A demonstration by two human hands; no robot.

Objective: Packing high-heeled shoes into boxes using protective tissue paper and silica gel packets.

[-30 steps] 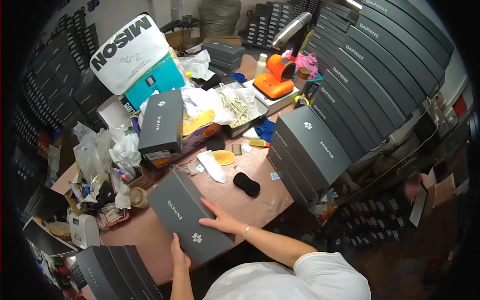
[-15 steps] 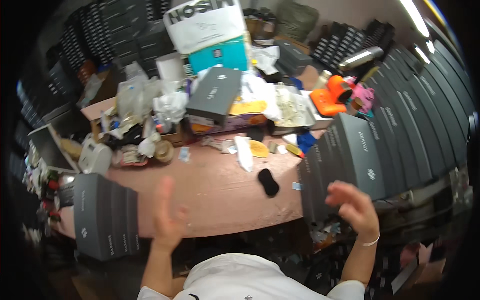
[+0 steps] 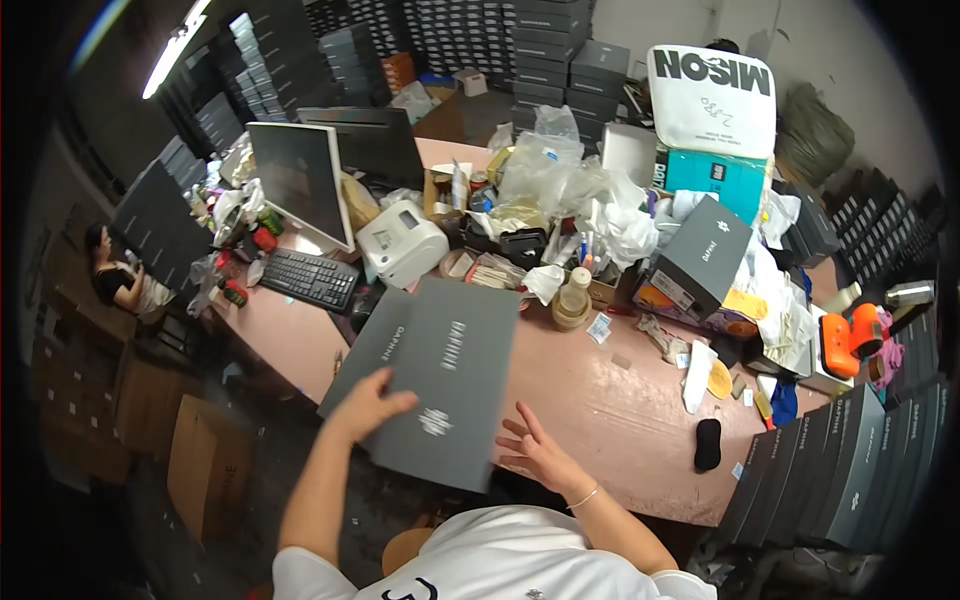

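Observation:
A dark grey shoebox (image 3: 455,350) with pale lettering and a flower-like mark lies over another grey box (image 3: 365,345) at the table's near left edge. My left hand (image 3: 368,408) grips the upper box by its left side, the thumb lying over its top edge. Just off that box's lower right edge, my right hand (image 3: 543,455) has its fingers spread and holds nothing. A thin pale bracelet (image 3: 583,497) circles my right wrist.
A keyboard (image 3: 311,279), a monitor (image 3: 298,182) and a white label printer (image 3: 402,243) stand at left. Behind are plastic bags (image 3: 545,165) and another grey box (image 3: 702,252). A black oval pad (image 3: 708,444) lies near the stacked boxes (image 3: 845,470) at right. A person (image 3: 125,275) is at far left.
The view has swung left. My hands, earlier apart and empty over the table, have come to the grey boxes at left, and my left hand has taken hold of the upper one.

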